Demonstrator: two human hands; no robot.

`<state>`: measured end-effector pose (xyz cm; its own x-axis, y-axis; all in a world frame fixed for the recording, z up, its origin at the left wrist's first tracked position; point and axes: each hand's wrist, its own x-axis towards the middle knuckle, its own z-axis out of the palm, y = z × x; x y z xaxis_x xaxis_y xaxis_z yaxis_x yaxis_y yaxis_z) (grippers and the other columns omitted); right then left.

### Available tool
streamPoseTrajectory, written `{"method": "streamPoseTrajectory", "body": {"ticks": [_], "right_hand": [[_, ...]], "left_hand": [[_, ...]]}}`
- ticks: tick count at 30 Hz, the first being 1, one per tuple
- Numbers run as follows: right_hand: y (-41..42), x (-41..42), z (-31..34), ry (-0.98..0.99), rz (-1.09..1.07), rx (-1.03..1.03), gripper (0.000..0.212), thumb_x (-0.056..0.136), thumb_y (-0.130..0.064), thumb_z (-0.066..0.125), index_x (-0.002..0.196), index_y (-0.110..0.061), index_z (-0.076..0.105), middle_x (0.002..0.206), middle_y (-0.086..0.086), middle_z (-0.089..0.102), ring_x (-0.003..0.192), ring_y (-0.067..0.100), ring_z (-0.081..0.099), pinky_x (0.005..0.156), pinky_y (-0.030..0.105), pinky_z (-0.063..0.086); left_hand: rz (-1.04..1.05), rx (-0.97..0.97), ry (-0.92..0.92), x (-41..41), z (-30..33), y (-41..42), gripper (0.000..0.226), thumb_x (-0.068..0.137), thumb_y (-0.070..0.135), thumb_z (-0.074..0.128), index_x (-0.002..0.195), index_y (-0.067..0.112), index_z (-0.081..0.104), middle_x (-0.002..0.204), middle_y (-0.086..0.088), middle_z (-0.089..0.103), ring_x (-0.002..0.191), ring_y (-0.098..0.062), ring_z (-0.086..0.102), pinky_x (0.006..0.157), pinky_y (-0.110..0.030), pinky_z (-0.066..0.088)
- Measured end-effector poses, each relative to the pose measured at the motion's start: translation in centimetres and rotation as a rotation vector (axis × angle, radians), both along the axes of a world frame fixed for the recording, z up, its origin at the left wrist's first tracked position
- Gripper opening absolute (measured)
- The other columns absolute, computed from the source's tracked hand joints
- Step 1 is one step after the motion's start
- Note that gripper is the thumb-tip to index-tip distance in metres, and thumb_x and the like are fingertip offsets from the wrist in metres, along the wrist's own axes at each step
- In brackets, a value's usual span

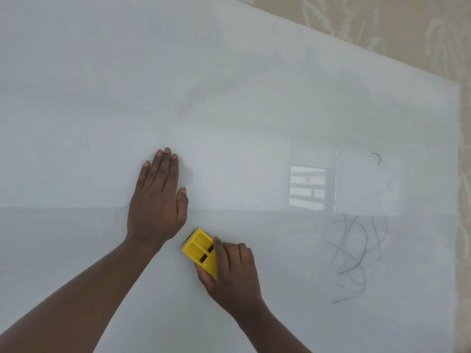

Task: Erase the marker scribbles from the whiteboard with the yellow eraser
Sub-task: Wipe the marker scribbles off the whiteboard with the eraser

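Two hands are seen. The left hand [156, 200] is pressed flat, fingers together, on one whiteboard [229, 98]. One eraser [200, 249], long axis toward 11 o'clock, is gripped by the right hand [233, 270]. One cluster of scribbles [356, 253] remains at 3 o'clock.

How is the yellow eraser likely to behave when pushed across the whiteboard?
The yellow eraser looks like a hollow moulded plastic block, so probably light and rigid. It sits flat and boxy under the right hand, so unlikely to roll. The whiteboard shows reflections, so it should glide easily.

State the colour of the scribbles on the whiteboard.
Dark grey-black marker scribbles, head view.
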<state>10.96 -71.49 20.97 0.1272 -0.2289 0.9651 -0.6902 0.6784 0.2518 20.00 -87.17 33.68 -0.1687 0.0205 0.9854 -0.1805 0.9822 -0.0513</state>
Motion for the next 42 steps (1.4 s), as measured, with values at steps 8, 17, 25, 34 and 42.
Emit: {"method": "streamPoseTrajectory", "body": {"ticks": [8, 17, 25, 34, 42], "right_hand": [[9.8, -6.0, 3.9, -0.063, -0.11, -0.13, 0.056, 0.093, -0.047, 0.056, 0.122, 0.001, 0.056, 0.088, 0.014, 0.06, 0.076, 0.032, 0.056, 0.069, 0.042, 0.05], [16.3, -10.9, 16.3, -0.071, -0.179, -0.379, 0.055, 0.094, -0.046, 0.054, 0.121, 0.002, 0.059, 0.089, 0.017, 0.057, 0.078, 0.033, 0.056, 0.067, 0.04, 0.05], [25.1, -17.4, 20.9, -0.246, -0.184, -0.619, 0.053, 0.094, -0.041, 0.057, 0.12, 0.005, 0.054, 0.103, 0.027, 0.056, 0.09, 0.043, 0.055, 0.077, 0.048, 0.046], [34.2, -23.6, 19.7, -0.447, -0.115, -0.712, 0.053, 0.095, -0.041, 0.054, 0.131, -0.003, 0.045, 0.117, 0.026, 0.05, 0.106, 0.045, 0.051, 0.086, 0.049, 0.046], [37.8, -22.0, 17.4, -0.574, -0.018, -0.462, 0.062, 0.076, 0.008, 0.054, 0.133, -0.016, 0.048, 0.126, 0.009, 0.058, 0.11, 0.031, 0.055, 0.084, 0.026, 0.037]], "left_hand": [[0.042, -0.107, -0.046, -2.9, 0.9, 5.4, 0.066, 0.094, 0.026, 0.034, 0.153, -0.002, 0.025, 0.163, -0.02, 0.026, 0.153, -0.03, 0.022, 0.125, -0.048, 0.022], [0.005, -0.124, -0.056, -9.5, 4.4, 14.6, 0.07, 0.093, 0.029, 0.033, 0.155, -0.002, 0.022, 0.164, -0.019, 0.023, 0.154, -0.03, 0.018, 0.126, -0.048, 0.022], [0.102, -0.154, -0.059, -12.7, 4.3, 16.0, 0.069, 0.095, 0.032, 0.03, 0.155, -0.002, 0.02, 0.164, -0.02, 0.021, 0.155, -0.029, 0.018, 0.126, -0.048, 0.021], [0.153, -0.166, -0.047, -13.1, 4.0, 16.1, 0.069, 0.096, 0.032, 0.028, 0.155, -0.002, 0.017, 0.165, -0.02, 0.019, 0.155, -0.03, 0.017, 0.126, -0.048, 0.02], [0.14, -0.167, -0.063, -12.8, 3.7, 16.2, 0.068, 0.097, 0.032, 0.026, 0.155, -0.003, 0.016, 0.164, -0.022, 0.019, 0.155, -0.033, 0.015, 0.127, -0.05, 0.015]]}}
